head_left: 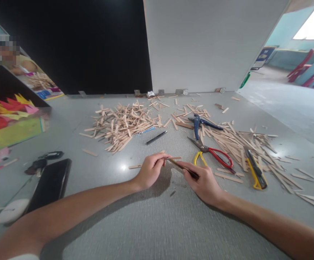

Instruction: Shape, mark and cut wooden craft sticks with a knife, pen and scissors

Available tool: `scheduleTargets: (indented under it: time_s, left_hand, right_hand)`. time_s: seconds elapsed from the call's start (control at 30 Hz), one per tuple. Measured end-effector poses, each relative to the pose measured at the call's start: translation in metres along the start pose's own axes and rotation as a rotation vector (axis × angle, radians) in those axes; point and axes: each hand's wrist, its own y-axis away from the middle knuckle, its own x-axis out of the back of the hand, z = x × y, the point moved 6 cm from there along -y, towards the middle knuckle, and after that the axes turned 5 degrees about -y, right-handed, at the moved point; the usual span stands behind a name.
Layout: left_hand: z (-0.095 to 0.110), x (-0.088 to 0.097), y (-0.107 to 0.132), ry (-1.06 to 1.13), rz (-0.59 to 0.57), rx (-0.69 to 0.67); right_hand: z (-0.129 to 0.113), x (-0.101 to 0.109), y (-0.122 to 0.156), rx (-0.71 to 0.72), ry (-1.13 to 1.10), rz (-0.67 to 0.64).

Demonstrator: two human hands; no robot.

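Observation:
My left hand (152, 169) is closed, pinching a small wooden stick (176, 157) whose end sticks out to the right. My right hand (204, 180) is wrapped round a slim tool (176, 165) with a narrow yellowish shaft and a dark handle. Its tip touches or nearly touches the stick at my left fingertips; the exact kind of tool is unclear. Under my left hand another wooden stick (134, 167) lies partly hidden. Beyond both hands rests a black pen (156, 138). Scissors with red and yellow handles (208, 150) lie just past my right hand.
A heap of short wooden sticks (121, 124) lies left of centre, and longer sticks (231, 141) spread right. Blue pliers (197, 126) and a yellow utility knife (256, 169) are among them. A phone (50, 184) lies left. Upright boards (213, 47) stand behind; a person sits far left.

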Motion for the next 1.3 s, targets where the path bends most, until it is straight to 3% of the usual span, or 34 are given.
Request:
scheduleTargets:
  time_s: [1.3]
  left_hand:
    - [0.0008,-0.0009,-0.0007,-0.053,-0.044,-0.031]
  right_hand:
    - [-0.0019,-0.0002,0.001,-0.023,-0.011,-0.02]
